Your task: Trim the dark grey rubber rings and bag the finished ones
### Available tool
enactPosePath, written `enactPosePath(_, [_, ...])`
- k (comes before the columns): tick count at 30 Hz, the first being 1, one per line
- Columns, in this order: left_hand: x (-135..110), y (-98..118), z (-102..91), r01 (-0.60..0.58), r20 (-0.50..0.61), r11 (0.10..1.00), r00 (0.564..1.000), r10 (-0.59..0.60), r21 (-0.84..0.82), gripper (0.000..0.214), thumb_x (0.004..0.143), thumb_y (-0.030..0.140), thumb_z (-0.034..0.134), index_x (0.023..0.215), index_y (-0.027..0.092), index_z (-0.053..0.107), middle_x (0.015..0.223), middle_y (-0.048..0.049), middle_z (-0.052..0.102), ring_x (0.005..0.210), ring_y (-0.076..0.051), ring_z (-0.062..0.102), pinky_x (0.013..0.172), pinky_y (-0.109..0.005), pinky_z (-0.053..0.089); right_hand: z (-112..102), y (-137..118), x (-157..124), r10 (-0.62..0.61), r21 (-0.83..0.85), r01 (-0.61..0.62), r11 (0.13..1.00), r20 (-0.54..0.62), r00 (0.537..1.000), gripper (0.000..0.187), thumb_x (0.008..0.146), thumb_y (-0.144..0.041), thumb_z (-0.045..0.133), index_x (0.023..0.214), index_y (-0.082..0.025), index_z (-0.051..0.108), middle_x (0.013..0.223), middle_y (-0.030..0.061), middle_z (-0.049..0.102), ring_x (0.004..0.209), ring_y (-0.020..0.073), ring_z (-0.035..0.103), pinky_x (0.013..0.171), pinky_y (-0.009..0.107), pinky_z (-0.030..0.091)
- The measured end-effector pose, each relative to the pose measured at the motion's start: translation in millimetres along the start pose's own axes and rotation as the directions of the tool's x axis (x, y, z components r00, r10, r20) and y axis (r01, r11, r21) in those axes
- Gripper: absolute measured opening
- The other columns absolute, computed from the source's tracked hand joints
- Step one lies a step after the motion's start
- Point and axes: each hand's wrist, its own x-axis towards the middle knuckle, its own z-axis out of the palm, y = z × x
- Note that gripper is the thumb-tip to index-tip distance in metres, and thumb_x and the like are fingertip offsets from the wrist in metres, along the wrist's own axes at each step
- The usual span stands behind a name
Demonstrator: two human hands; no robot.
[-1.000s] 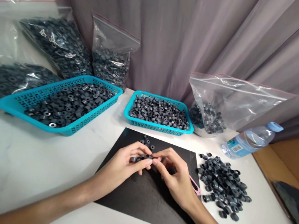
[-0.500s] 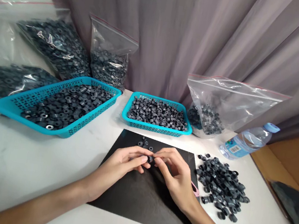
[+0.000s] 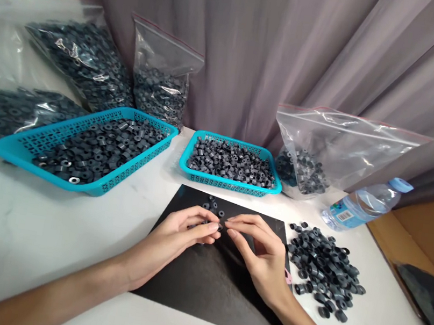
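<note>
Small dark-grey plastic-looking rings: some pinched in my left hand, others just beyond its fingers on a flat black sheet; my right hand's fingertips were nearly together, grip indeterminable.

Dark rings are gleaming beside the right edge of the matt board; glossy plastic bags are glinting.

We look from the wearer's head, forward and down, with the black mat near below us, the table spreading around it and the curtain farther off behind.
</note>
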Motion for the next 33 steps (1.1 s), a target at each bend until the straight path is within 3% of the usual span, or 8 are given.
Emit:
enactPosePath(8, [1.6,-1.4,-0.4,0.005,-0.007,0.999,1.0,-0.005,-0.049,0.017,0.092,0.036,0.066,0.098,0.02,0.063,0.099,-0.0027,0.067,0.104,-0.019,0.062,0.098,-0.034,0.045,-1.5,2.1,1.2,0.017,-0.011,-0.017,1.0,0.03,0.999,0.021,0.093,-0.019,0.067,0.109,-0.029,0.074,0.105,0.0032,0.073,0.098,0.0192,0.067,0.088,0.035,0.054])
enactPosePath(15, [2.1,-5.6,-1.5,0.011,0.012,0.996,1.0,-0.01,-0.09,0.02,0.095,0.036,0.062,0.108,0.021,0.067,0.109,-0.0038,0.066,0.106,-0.02,0.063,0.1,-0.036,0.046,0.7,3.1,0.0,0.006,0.057,-0.008,0.998,0.041,0.999,0.023,0.094,-0.017,0.064,0.113,-0.028,0.072,0.113,0.0048,0.069,0.106,0.0198,0.065,0.092,0.035,0.054])
enactPosePath(22, [0.7,-2.5,3.1,0.026,0.037,0.992,0.999,-0.022,-0.12,0.023,0.097,0.037,0.058,0.106,0.019,0.069,0.111,-0.0055,0.065,0.103,-0.02,0.062,0.1,-0.036,0.047,4.0,3.7,-2.0,0.073,0.149,-0.076,0.986,0.03,0.997,0.027,0.092,-0.021,0.068,0.118,-0.026,0.067,0.107,0.0051,0.068,0.094,0.0185,0.069,0.088,0.036,0.058])
enactPosePath(33, [-1.3,2.2,3.2,0.019,0.104,0.998,0.995,-0.013,-0.057,0.028,0.09,0.029,0.069,0.117,0.024,0.065,0.111,-0.0042,0.068,0.11,-0.019,0.059,0.095,-0.03,0.045,1.1,-1.3,-2.5,0.053,0.027,-0.055,0.998,0.046,0.997,0.026,0.091,-0.022,0.07,0.116,-0.028,0.068,0.108,0.0027,0.072,0.093,0.0171,0.069,0.084,0.032,0.057])
